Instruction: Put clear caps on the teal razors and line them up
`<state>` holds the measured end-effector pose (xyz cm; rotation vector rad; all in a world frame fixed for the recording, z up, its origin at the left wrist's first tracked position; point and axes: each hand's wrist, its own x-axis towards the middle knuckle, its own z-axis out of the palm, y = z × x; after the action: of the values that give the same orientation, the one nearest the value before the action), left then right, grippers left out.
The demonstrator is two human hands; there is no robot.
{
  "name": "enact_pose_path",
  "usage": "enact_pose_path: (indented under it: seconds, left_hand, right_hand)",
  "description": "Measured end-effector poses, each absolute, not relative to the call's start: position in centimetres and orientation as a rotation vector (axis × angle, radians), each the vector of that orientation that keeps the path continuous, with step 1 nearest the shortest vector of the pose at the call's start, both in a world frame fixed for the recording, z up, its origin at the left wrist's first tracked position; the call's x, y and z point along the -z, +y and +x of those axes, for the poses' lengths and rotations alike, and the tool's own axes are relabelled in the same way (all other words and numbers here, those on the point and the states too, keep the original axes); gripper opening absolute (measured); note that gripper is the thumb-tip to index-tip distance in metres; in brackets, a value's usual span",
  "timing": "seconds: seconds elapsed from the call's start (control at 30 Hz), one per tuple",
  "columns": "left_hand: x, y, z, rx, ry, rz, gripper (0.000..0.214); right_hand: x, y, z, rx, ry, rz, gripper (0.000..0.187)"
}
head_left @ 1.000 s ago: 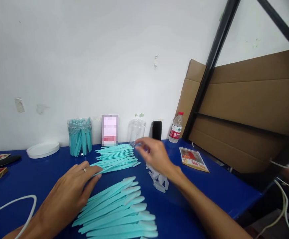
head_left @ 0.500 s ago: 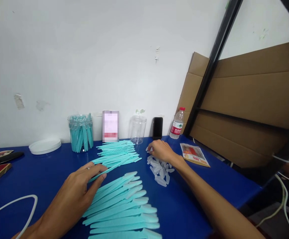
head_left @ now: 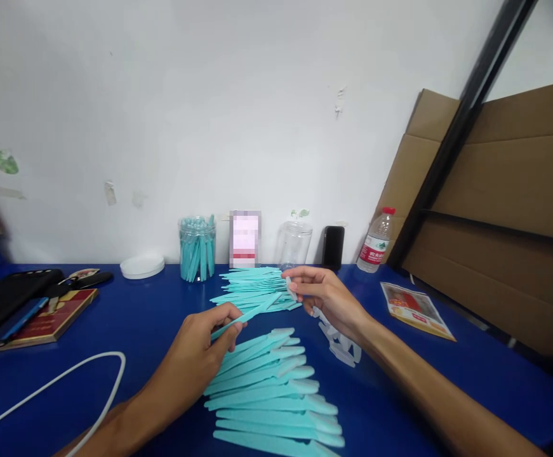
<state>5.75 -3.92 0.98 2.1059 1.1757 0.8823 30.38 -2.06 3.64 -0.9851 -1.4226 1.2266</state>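
My left hand (head_left: 214, 343) is closed on a turquoise eyebrow razor (head_left: 257, 309), whose tip points up and right. My right hand (head_left: 326, 292) pinches a small translucent blade cap (head_left: 291, 289) between thumb and fingers, close to that tip but apart from it. Below my right forearm, a pile of loose caps (head_left: 340, 343) lies partly hidden. In front of me a fanned row of razors (head_left: 276, 387) has pale caps on the right-hand ends. Behind the held razor lies another heap of turquoise razors (head_left: 252, 282).
Along the wall stand a jar of razors (head_left: 197, 251), a blurred-screen phone (head_left: 245, 239), a clear jar (head_left: 296, 244), a black phone (head_left: 333, 247) and a water bottle (head_left: 376, 241). A white lid (head_left: 141, 266) is left, a packet (head_left: 416, 308) right. A white cable (head_left: 66, 368) crosses the left front.
My right hand has come from the cap pile toward the left hand, bringing a cap. My left hand still holds the razor. The whole view has swung to the left.
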Motion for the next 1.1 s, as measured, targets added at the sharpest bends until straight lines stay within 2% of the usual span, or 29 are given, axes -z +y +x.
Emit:
enact_pose_path:
  seconds: [0.17, 0.37, 1.1]
  left_hand:
    - [-0.8, -4.0, 5.7, -0.882, 1.173, 2.086, 0.029]
    - [-0.8, -4.0, 5.7, -0.889, 1.173, 2.051, 0.029]
    - [-0.9, -3.9, 5.7, -0.870, 1.167, 1.997, 0.030]
  right_hand:
    - [-2.8, -2.7, 29.0, -1.265, -1.335, -0.938, 0.015]
    - [-2.8, -2.4, 29.4, -1.267, -1.222, -0.923, 0.011]
    - [-2.8, -3.2, 28.5, -1.410, -1.310, -0.884, 0.016]
